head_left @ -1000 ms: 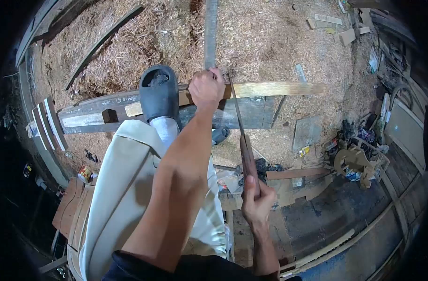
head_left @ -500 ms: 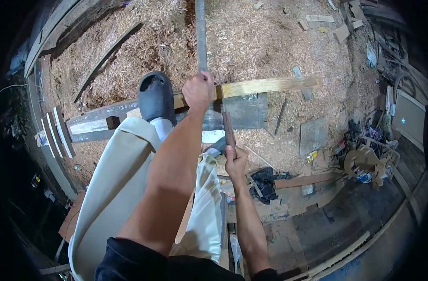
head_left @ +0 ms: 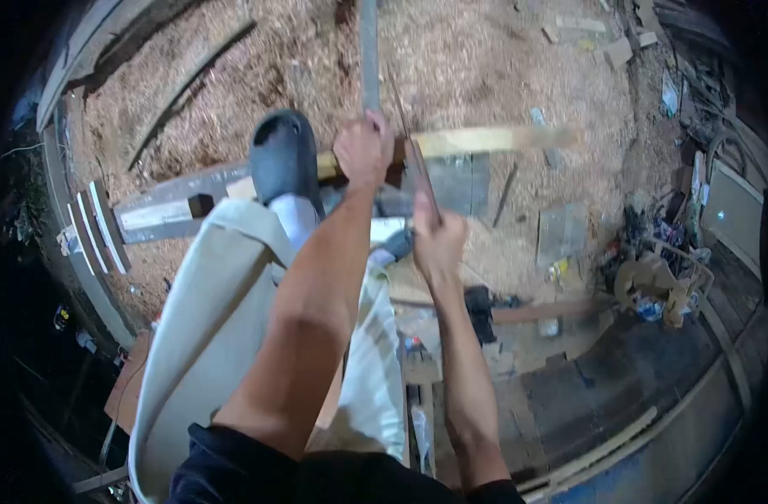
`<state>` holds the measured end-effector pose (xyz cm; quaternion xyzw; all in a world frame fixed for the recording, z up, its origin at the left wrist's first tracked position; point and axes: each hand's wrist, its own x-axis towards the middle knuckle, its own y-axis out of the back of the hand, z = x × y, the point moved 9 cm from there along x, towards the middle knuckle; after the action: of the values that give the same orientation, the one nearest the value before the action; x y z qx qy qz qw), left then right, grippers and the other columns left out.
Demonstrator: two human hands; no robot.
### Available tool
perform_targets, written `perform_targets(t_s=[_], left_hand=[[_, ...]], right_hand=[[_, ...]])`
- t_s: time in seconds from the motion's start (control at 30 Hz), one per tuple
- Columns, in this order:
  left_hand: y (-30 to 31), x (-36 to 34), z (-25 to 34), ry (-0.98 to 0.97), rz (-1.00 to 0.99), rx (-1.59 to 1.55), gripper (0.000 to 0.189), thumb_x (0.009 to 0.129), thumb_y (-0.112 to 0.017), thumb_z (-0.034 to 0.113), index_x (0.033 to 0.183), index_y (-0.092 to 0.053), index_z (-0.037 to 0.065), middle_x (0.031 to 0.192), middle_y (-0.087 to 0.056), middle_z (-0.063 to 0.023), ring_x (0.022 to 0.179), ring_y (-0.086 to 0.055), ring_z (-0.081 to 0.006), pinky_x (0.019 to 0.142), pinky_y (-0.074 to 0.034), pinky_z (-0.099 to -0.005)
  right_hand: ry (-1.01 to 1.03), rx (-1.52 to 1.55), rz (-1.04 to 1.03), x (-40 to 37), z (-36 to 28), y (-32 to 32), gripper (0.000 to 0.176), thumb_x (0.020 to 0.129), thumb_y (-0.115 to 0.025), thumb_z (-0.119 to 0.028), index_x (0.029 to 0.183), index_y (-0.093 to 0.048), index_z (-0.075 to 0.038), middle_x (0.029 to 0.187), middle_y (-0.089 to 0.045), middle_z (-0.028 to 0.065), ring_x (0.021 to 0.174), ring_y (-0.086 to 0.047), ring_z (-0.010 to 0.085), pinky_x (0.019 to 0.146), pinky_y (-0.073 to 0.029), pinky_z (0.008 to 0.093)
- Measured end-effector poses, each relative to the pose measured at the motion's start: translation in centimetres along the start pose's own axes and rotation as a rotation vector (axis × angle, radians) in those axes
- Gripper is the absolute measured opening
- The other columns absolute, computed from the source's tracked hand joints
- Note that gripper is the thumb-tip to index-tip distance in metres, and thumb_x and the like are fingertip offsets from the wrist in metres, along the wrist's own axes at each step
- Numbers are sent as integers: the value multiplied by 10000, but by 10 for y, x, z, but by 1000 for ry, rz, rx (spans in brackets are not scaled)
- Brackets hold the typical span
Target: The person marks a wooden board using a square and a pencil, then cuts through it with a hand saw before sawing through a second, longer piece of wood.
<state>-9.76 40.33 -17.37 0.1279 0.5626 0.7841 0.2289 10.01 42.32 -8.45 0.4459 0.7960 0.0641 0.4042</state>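
- 1 view only, worn on my head, facing forward and steeply down along both my arms.
- Close range: my left hand (head_left: 363,151) on the wooden strip (head_left: 484,141) and my right hand (head_left: 438,239) on the saw (head_left: 422,172) sit just above mid-frame.
- Wide fisheye; sawdust floor (head_left: 501,50) curves into dark corners.

Warm tans and greys underfoot, pale cloth up close.
The wooden strip (head_left: 484,140) is pale yellow against a weathered grey beam (head_left: 170,208) with one whitish patch, and the sawdust floor (head_left: 484,59) is straw-tan all over. The clog (head_left: 285,160) is dark slate grey, the sock (head_left: 298,220) white, the trousers (head_left: 207,336) cream, the sleeve (head_left: 258,475) near black. The saw handle (head_left: 423,181) looks reddish brown, though it is blurred.
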Motion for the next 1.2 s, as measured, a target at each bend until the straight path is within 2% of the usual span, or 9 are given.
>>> perform_targets(t_s=[0.17,0.37,0.57,0.6,0.7,0.8,0.87,0.9,1.2], left_hand=[[13,4,-1,77,55,-28,389,854,-484,235,616,-656,-20,655,-615,-243,587,-617,-388,587,-514,-469],[5,9,-3,102,44,-18,391,847,-495,237,588,-651,-10,648,-623,-218,584,-621,-375,596,-523,-460],[4,9,-5,139,0,-39,400,851,-493,267,584,-630,3,693,-628,-218,628,-616,-394,650,-502,-493],[12,8,0,90,83,-15,364,832,-519,224,571,-641,1,623,-616,-193,564,-613,-363,570,-516,-451],[10,6,-1,83,78,-30,358,830,-522,224,567,-637,10,634,-616,-198,575,-613,-366,576,-512,-461],[4,5,-5,51,69,-47,365,848,-494,223,587,-639,15,665,-623,-198,598,-613,-366,597,-510,-464],[5,-14,-5,-2,91,-41,371,856,-482,223,594,-641,14,677,-627,-197,603,-611,-366,603,-509,-465],[3,-10,-5,34,33,-19,375,862,-473,223,603,-643,11,684,-629,-194,614,-613,-366,611,-508,-466],[1,7,-8,144,-71,-38,455,883,-435,299,646,-659,-18,737,-634,-254,676,-619,-425,691,-488,-509]], right_hand=[[87,226,73,31,30,-30,488,891,-567,-362,722,-610,95,491,-482,124,502,-432,125,481,-373,364],[-161,196,10,29,16,-26,515,908,-547,-385,671,-569,72,492,-411,55,519,-393,108,478,-336,337],[-98,77,4,-96,41,33,490,919,-545,-338,577,-474,5,478,-342,19,480,-344,83,437,-273,312],[-73,131,-12,-114,24,43,563,943,-503,-398,539,-431,-14,481,-403,-18,470,-367,71,438,-272,272],[-131,115,-41,-129,36,53,540,936,-522,-367,546,-437,-4,471,-398,-22,451,-363,71,430,-268,266],[63,74,35,-109,42,44,507,947,-507,-310,555,-454,7,462,-384,-19,430,-345,77,414,-267,282],[-77,-36,-7,-33,38,8,452,891,-577,-320,638,-565,54,483,-359,102,446,-398,127,447,-356,327],[108,161,67,18,14,-13,465,895,-573,-333,641,-553,56,500,-326,112,473,-386,113,447,-345,329],[224,384,13,34,55,-42,478,903,-563,-357,654,-535,50,488,-356,67,503,-367,104,460,-329,331]])
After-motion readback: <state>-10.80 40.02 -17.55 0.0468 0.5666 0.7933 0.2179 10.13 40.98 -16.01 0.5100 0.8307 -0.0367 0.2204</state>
